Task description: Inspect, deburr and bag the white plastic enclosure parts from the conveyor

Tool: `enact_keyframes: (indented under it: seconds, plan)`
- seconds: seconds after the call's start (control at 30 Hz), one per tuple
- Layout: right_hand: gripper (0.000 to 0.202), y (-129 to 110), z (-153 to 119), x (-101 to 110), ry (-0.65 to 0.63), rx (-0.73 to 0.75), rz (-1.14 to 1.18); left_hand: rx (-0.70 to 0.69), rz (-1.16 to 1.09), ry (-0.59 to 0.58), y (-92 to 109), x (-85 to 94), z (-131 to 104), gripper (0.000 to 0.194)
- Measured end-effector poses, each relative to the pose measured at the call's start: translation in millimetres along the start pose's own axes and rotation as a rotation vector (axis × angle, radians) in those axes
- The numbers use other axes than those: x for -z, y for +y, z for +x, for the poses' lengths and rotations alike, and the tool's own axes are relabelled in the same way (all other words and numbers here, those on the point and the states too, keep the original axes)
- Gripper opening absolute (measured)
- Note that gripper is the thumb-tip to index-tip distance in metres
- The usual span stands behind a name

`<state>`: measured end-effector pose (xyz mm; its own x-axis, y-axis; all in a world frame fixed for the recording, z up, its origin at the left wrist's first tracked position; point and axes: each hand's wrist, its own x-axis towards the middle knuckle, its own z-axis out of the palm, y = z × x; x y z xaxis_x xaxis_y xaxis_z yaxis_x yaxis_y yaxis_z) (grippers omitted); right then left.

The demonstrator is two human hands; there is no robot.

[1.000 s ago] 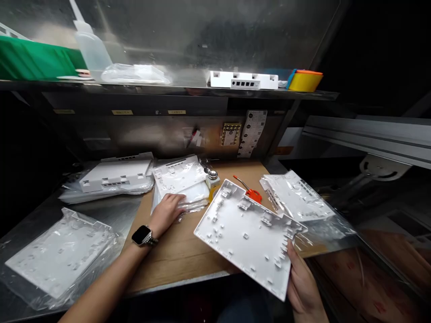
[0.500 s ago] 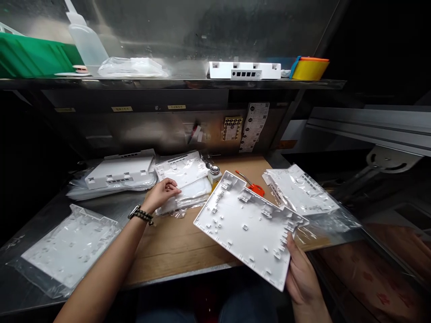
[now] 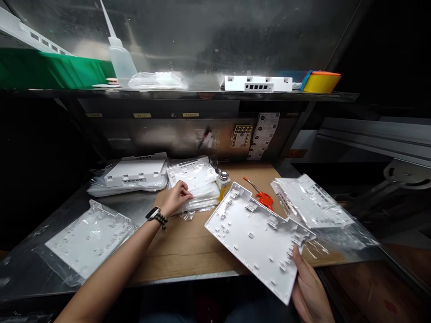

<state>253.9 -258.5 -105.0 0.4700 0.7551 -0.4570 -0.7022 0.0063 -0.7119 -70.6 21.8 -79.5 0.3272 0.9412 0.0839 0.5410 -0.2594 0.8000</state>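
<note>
My right hand point(image 3: 308, 285) grips the lower right edge of a white plastic housing point(image 3: 249, 246), tilted with its ribbed inner side up. My left hand point(image 3: 178, 197) has its fingers pinched together at the front left of a stack of clear plastic bags point(image 3: 204, 190); whatever is between the fingertips is too small to make out. A bagged white housing point(image 3: 193, 172) lies on top of that stack. Behind the held housing are a tool with an orange handle point(image 3: 265, 200) and a small bottle with a metal cap point(image 3: 223, 178).
White housings point(image 3: 134, 172) are stacked at the back left. One bagged housing point(image 3: 89, 240) lies at the front left, others point(image 3: 310, 202) at the right. A metal shelf point(image 3: 202, 95) above carries a green bin point(image 3: 50, 69), a squeeze bottle point(image 3: 121, 63) and a yellow container point(image 3: 321, 83).
The whole view has shifted, so things appear further right and lower. My left hand stays by the bag stack, its fingers a little more bent. The housing remains in my right hand.
</note>
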Motion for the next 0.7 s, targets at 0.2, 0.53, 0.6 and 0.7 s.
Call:
enact_keyframes:
  seconds: [0.2, 0.53, 0.6, 0.7]
  plan:
    - [0.086, -1.9, 1.0, -1.8, 0.043, -0.007, 0.020, 0.149, -0.205, -0.102, -14.5, 17.2, 29.5, 0.017]
    - [0.066, 19.6, 17.4, -27.6, -0.111, -0.097, -0.025, 0.005, -0.462, -0.252, 12.8, 7.4, 17.3, 0.019]
    - [0.063, 26.9, 18.9, -53.3, -0.223, -0.110, -0.091, -0.040, -0.469, -0.278, 14.3, -5.4, 13.5, 0.021]
    - [0.061, 36.4, 18.6, -105.0, -0.439, -0.119, -0.180, -0.099, -0.432, -0.301, 5.7, -28.6, 11.7, 0.024]
